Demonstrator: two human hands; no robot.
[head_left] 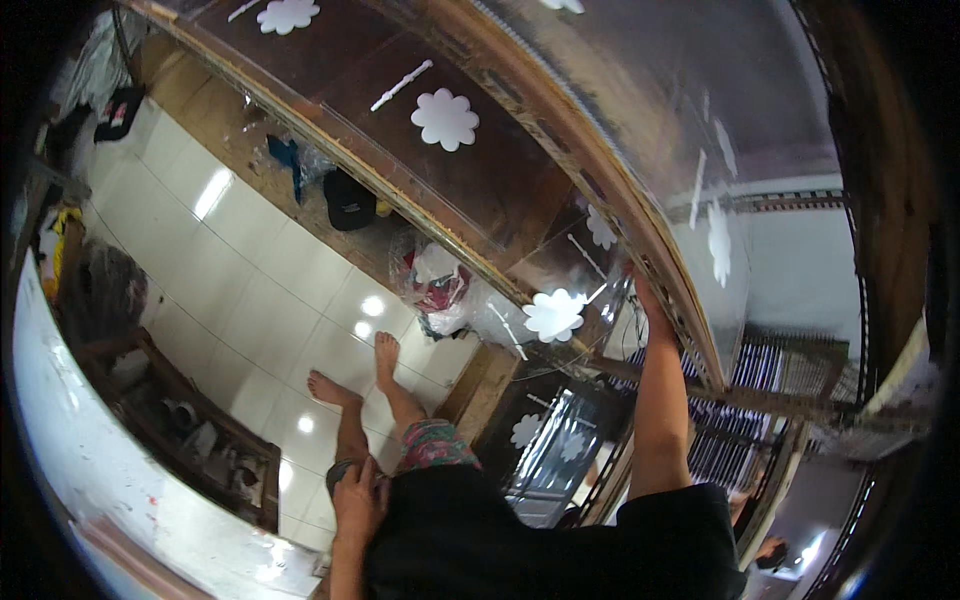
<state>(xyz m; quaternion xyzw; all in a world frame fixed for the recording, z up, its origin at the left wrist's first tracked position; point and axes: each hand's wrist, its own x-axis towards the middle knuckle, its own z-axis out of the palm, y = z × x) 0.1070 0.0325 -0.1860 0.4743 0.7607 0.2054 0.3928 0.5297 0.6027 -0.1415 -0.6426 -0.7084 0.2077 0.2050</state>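
My right arm reaches up, and my right hand [640, 290] is at the wooden frame [560, 120] of a large glass panel, with its fingers hooked behind the frame's edge and mostly hidden. The glass panel [480, 190] carries white flower-shaped stickers [445, 118]. My left hand [356, 497] rests low on my knee, fingers bent over a dark grey bit of cloth or object that I cannot make out. My bare feet [385, 350] stand on the white tiled floor [250, 290] below.
A crumpled plastic bag with red and white contents [440, 285] and a black cap [350, 200] lie behind the glass. A low wooden rack with clutter [200, 435] stands at the left. A white surface [100, 470] runs along the lower left.
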